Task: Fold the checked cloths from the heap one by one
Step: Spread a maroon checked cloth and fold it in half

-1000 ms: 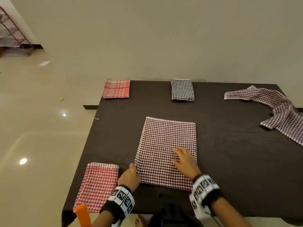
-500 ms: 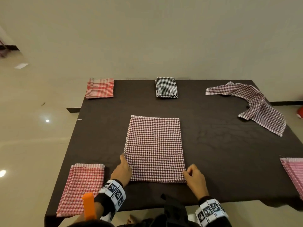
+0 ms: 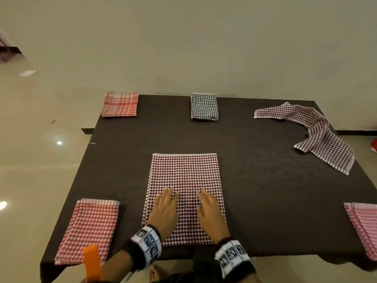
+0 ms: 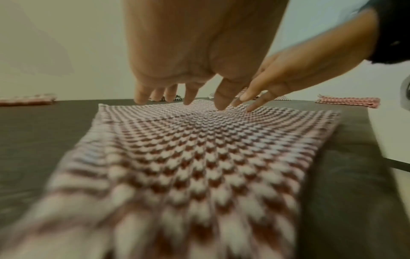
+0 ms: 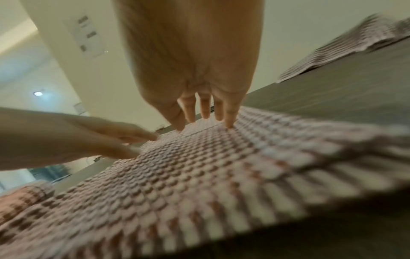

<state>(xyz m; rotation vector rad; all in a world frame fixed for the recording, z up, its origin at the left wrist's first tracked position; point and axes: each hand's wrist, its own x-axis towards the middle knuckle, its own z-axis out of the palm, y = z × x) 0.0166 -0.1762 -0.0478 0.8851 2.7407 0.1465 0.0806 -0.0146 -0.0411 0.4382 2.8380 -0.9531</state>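
Observation:
A maroon-and-white checked cloth (image 3: 184, 176) lies folded flat in the middle of the dark table (image 3: 265, 190). Both hands lie palm down on its near half, fingers straight. My left hand (image 3: 166, 209) is on the left part and my right hand (image 3: 209, 211) on the right part, a small gap between them. In the left wrist view the left hand's fingertips (image 4: 188, 102) touch the cloth (image 4: 199, 157), with the right hand (image 4: 266, 87) beside them. The right wrist view shows the right hand's fingertips (image 5: 229, 122) on the cloth (image 5: 199, 184).
An unfolded maroon checked cloth (image 3: 318, 133) lies crumpled at the far right. Folded cloths sit around the table: red at the far left corner (image 3: 120, 104), black-and-white at the far middle (image 3: 204, 106), red at the near left (image 3: 89, 229), pink at the near right edge (image 3: 365, 227).
Both hands have moved from the cloth's near corners onto its surface and now lie flat side by side on the near half. The head view has shifted slightly.

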